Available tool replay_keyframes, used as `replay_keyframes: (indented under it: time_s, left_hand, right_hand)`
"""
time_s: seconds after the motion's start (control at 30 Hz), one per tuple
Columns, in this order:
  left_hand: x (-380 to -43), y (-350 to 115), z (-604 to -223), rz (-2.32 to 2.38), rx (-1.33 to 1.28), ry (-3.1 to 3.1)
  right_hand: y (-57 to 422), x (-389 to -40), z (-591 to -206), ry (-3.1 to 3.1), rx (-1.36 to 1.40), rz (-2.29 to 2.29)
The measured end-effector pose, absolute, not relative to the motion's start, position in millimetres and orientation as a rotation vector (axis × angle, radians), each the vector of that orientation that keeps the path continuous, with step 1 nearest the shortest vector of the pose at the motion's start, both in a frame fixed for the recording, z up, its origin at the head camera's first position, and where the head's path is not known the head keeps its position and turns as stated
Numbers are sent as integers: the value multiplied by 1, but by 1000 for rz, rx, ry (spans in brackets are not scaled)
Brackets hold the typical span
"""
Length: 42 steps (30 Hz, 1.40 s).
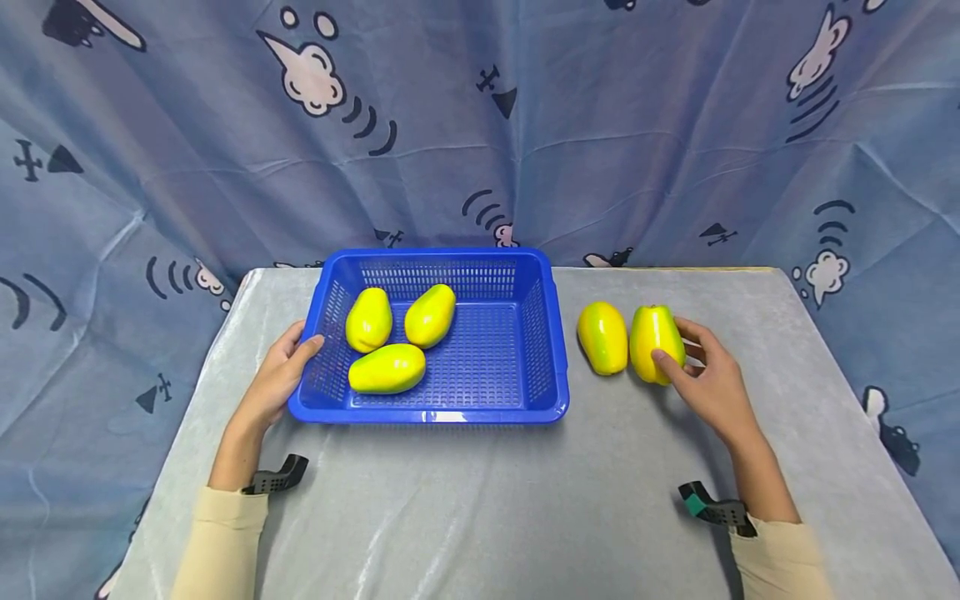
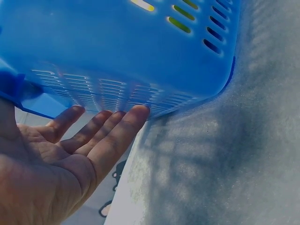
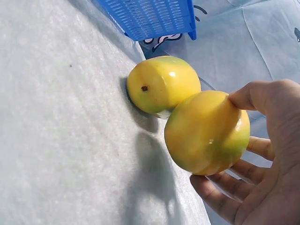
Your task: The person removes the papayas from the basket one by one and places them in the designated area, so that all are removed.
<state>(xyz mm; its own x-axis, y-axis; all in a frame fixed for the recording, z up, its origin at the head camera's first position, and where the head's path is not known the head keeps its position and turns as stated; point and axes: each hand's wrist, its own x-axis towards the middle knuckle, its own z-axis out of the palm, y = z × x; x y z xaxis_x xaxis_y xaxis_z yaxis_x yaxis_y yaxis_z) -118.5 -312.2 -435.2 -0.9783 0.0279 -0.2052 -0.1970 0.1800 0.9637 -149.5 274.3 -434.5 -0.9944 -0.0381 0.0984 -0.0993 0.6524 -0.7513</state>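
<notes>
A blue plastic basket with slotted walls stands on the table, three yellow-green papayas lying in its left half. My left hand grips the basket's left side, thumb over the rim and fingers along the outer wall, as the left wrist view shows from below. Right of the basket, my right hand holds one papaya between thumb and fingers. That papaya appears slightly raised, its shadow set apart from it. Just left of it, another papaya rests on the table.
A pale grey cloth covers the table. Behind it hangs a blue patterned curtain, close to the basket's far side. Black wrist mounts are strapped on both forearms.
</notes>
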Motion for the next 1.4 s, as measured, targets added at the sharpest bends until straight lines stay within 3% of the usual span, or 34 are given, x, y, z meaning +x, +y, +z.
replay_keyframes:
  time_s: [1.4]
  left_hand:
    - [-118,-313,-438,1923,-165,2249]
  right_hand:
    - [270,-164,-442,-2987,135,1109]
